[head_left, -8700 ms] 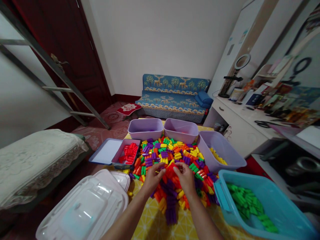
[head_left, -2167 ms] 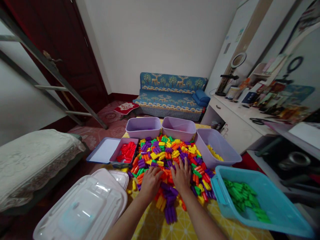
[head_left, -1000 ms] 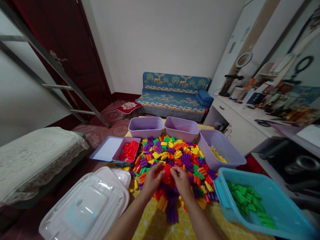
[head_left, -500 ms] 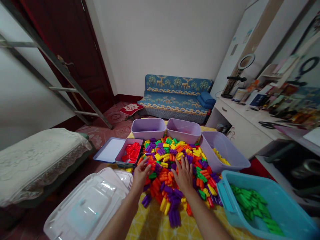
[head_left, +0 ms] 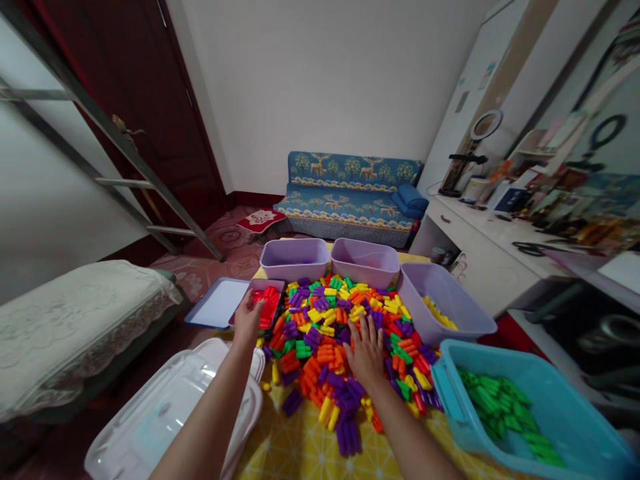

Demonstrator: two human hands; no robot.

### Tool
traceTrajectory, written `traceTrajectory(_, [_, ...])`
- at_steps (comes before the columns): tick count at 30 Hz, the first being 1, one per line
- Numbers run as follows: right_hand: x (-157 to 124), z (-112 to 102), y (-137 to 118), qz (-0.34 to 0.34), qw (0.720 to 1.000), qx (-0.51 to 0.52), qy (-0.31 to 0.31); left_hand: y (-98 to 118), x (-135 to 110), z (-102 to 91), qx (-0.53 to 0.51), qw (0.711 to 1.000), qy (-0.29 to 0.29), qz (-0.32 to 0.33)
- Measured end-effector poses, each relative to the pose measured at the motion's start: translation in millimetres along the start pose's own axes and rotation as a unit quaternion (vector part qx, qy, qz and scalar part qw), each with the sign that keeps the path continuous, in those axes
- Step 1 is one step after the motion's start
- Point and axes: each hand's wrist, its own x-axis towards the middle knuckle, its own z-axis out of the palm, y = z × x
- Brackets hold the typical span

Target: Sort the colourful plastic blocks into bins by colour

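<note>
A heap of short plastic tube pieces (head_left: 335, 333) in red, orange, yellow, green and purple covers the yellow tablecloth (head_left: 295, 453). My left hand (head_left: 249, 319) reaches out over the small purple bin (head_left: 267, 284) of red pieces at the heap's left edge. Its fingers are curled, with red showing at the tips. My right hand (head_left: 367, 350) lies flat on the middle of the heap, fingers spread, holding nothing.
Two purple bins (head_left: 295, 257) (head_left: 363, 261) stand behind the heap. A third (head_left: 453, 330) at the right holds yellow pieces. A teal bin (head_left: 445, 393) at the near right holds green ones. A blue tray (head_left: 217, 303) and a white lidded box (head_left: 170, 413) sit left.
My left hand has left the heap and moved left and forward to the bin of red pieces. My right hand stays spread on the heap.
</note>
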Motion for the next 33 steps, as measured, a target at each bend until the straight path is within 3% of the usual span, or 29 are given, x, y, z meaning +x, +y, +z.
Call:
traceTrajectory(3, [0, 0, 0, 0.001, 1.0, -0.003, -0.005, -1, -19, 16.2, 0.135, 0.984, -0.047, 0.106])
traceTrajectory(5, [0, 0, 0, 0.002, 1.0, -0.005, -0.006, -2, -39, 32.6, 0.185, 0.963, -0.129, 0.146])
traceTrajectory(7, [-1, 0, 0, 0.001, 1.0, -0.006, -0.005, -4, -59, 50.5, 0.216, 0.929, -0.228, 0.197])
traceTrajectory(10, [-1, 2, 0, 0.001, 1.0, -0.008, -0.005, -10, -78, 73.8, 0.268, 0.879, -0.311, 0.243])
traceTrajectory(14, [-2, 2, 0, 0.003, 1.0, -0.007, -0.001, -13, -90, 88.7, 0.374, 0.827, -0.341, 0.245])
traceTrajectory(18, [-3, 0, 0, -0.003, 1.0, -0.006, 0.0, -11, -102, 85.0, 0.423, 0.788, -0.355, 0.274])
traceTrajectory(21, [-4, -1, 1, -0.008, 1.0, -0.008, -0.002, -15, -113, 76.8, 0.384, 0.8, -0.363, 0.284])
traceTrajectory(24, [-4, 0, 2, -0.007, 1.0, -0.008, -0.003, -18, -119, 72.7, 0.289, 0.852, -0.353, 0.257])
traceTrajectory(28, [-4, 2, 2, -0.006, 1.0, -0.003, 0.005, -19, -116, 78.8, 0.14, 0.935, -0.311, 0.094])
traceTrajectory(31, [-4, 0, 3, -0.013, 1.0, 0.006, 0.003, -18, -112, 85.2, 0.102, 0.941, -0.32, -0.034])
traceTrajectory(33, [-4, -1, 4, -0.024, 1.0, 0.014, 0.001, -16, -111, 87.0, 0.13, 0.933, -0.333, -0.031])
